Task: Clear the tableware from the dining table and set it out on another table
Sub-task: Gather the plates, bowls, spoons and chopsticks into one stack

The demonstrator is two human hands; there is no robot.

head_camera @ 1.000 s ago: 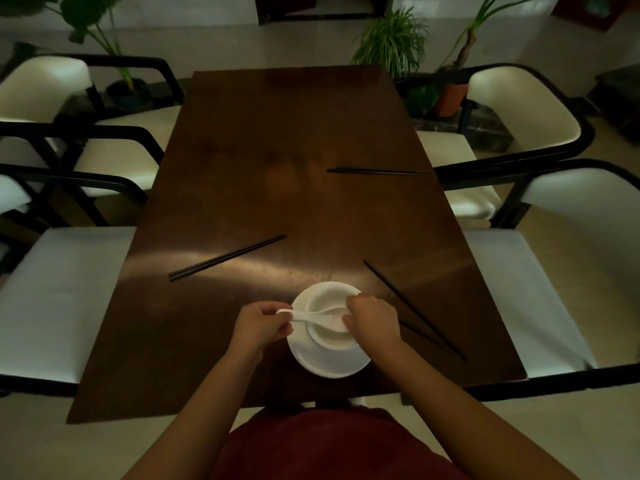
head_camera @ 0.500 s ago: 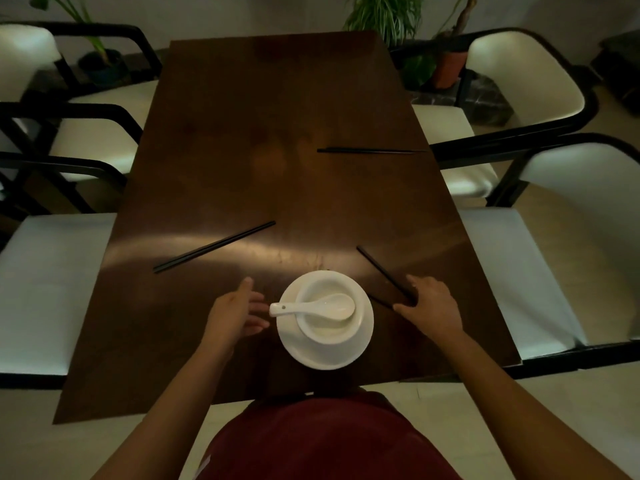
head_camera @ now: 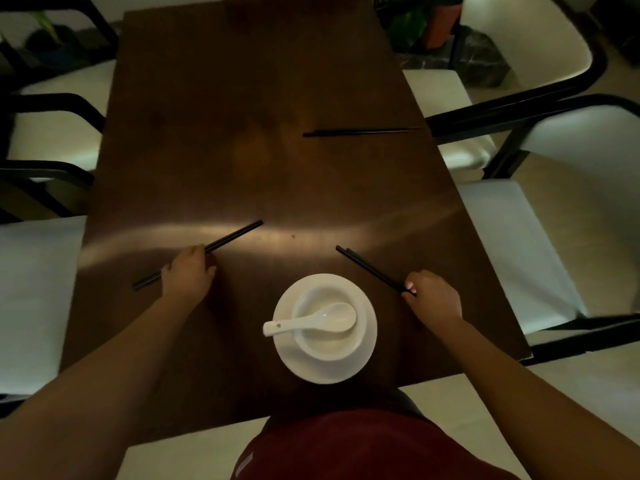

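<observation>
— From my feed, the table (head_camera: 263,140) looks like dark wood, polished; a glare band runs just beyond the fingers (head_camera: 194,252).

— And the chopsticks (head_camera: 367,270)?

— Black, smooth, faintly shiny. The plate (head_camera: 367,355), bowl (head_camera: 329,344) and spoon (head_camera: 311,322), between the hands, look like glossy white ceramic.

— The seats (head_camera: 512,244)?

— Pale, matt upholstery, I'd say.

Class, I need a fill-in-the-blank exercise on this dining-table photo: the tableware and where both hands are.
1. The white spoon rests in the ____, which stands on the plate.
2. The table holds ____ pairs of black chopsticks.
3. The left hand and the right hand each touch a pair of ____.

Missing words: bowl; three; chopsticks
</observation>
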